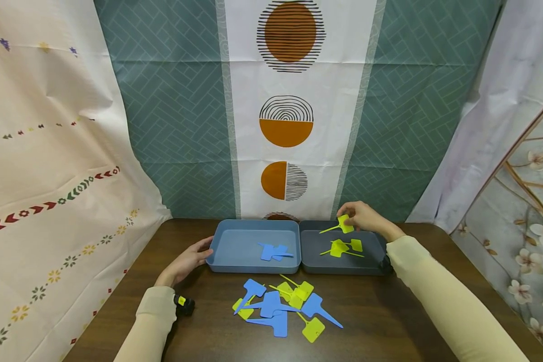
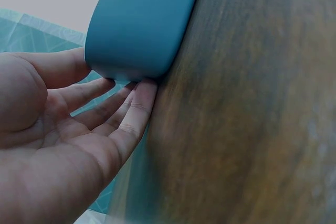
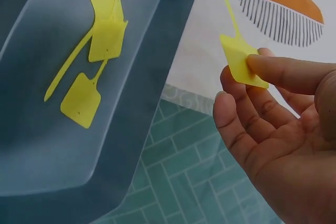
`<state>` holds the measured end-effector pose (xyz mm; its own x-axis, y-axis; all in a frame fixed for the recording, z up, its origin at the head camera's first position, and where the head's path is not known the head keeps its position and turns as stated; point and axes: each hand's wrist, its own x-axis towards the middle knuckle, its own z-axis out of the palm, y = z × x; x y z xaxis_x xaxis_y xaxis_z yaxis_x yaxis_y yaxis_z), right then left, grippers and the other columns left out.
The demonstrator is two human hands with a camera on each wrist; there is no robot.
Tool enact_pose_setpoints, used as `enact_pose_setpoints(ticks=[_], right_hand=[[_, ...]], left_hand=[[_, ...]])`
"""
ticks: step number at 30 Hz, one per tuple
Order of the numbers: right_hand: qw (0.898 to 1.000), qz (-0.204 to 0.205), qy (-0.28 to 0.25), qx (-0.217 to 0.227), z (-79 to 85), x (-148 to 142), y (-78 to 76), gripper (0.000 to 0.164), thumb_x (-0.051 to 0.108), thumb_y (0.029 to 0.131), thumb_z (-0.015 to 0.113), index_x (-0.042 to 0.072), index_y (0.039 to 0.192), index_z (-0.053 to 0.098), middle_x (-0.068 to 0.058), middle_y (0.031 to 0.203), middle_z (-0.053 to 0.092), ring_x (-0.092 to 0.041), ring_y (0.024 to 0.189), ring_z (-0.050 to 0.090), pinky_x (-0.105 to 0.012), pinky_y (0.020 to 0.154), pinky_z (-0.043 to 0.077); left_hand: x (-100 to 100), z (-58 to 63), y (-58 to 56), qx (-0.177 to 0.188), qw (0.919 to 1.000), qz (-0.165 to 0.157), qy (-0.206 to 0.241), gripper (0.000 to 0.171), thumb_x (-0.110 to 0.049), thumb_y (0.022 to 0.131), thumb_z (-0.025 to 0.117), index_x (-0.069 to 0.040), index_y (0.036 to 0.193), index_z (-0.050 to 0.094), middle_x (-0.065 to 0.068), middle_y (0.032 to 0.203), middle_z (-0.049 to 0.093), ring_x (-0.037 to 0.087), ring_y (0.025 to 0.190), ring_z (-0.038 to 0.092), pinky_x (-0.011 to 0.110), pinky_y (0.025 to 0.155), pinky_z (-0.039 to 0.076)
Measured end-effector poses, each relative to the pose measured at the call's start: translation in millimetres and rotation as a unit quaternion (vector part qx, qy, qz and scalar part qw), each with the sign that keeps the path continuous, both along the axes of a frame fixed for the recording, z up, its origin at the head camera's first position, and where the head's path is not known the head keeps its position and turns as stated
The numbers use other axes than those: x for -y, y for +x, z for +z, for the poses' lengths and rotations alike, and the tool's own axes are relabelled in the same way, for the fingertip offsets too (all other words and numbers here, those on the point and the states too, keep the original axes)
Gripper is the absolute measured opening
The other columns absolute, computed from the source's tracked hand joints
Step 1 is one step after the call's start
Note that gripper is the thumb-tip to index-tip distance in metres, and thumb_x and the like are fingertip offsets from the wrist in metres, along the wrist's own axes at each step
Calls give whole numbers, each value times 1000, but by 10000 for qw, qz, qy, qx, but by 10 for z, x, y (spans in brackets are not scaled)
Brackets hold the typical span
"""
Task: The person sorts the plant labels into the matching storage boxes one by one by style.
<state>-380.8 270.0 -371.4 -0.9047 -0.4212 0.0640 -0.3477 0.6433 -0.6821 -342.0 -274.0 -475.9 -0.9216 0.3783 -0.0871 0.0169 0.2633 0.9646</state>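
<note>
Head view shows, at far left, the left hand (image 1: pixel 191 260) with fingers nearly straight, touching the left end of the blue tray (image 1: pixel 235 240); it holds no tag. Inside this tray, toward its right side, small blue tags (image 1: pixel 267 252) lie overlapping. Nearer to the person, between the two hands, a mixed pile (image 1: pixel 270 303) of blue and yellow tags rests on the tabletop (image 1: pixel 217 337), some lying across others. Just beside the blue tray, on the right, stands the gray tray (image 1: pixel 313 257), and yellow tags (image 1: pixel 339 248) lie crossed inside it. Rightmost, the right hand (image 1: pixel 364 217) pinches one held tag (image 1: pixel 346 224), yellow, between thumb and fingers, raised apart from those in the gray tray.
</note>
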Motion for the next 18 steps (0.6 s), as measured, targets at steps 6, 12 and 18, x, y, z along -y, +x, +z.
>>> enact_pose_setpoints(ticks=[6, 12, 18], right_hand=[[9998, 59, 59, 170, -9, 113, -49, 22, -5, 98, 62, -2, 119, 68, -13, 87, 66, -26, 58, 54, -32, 53, 50], [9996, 145, 166, 161, -4, 180, -87, 24, -5, 98, 62, -3, 121, 69, -12, 86, 65, -22, 55, 52, -36, 55, 52], [9991, 337, 132, 215, -9, 225, -90, 23, -7, 98, 60, -5, 119, 68, -14, 89, 68, -20, 60, 53, -32, 54, 49]], left_hand=[[-7, 8, 9, 14, 10000, 11, 6, 62, -10, 112, 44, 4, 164, 14, 33, 165, 18, 50, 149, 29, 63, 121, 26], [-1, 3, 2, 11, 10000, 17, 4, 62, -10, 112, 43, 4, 164, 13, 32, 165, 17, 49, 150, 28, 63, 121, 26], [-3, -1, -1, -19, 10000, 23, 0, 61, -10, 112, 43, 4, 164, 13, 32, 166, 16, 49, 150, 28, 62, 121, 26]])
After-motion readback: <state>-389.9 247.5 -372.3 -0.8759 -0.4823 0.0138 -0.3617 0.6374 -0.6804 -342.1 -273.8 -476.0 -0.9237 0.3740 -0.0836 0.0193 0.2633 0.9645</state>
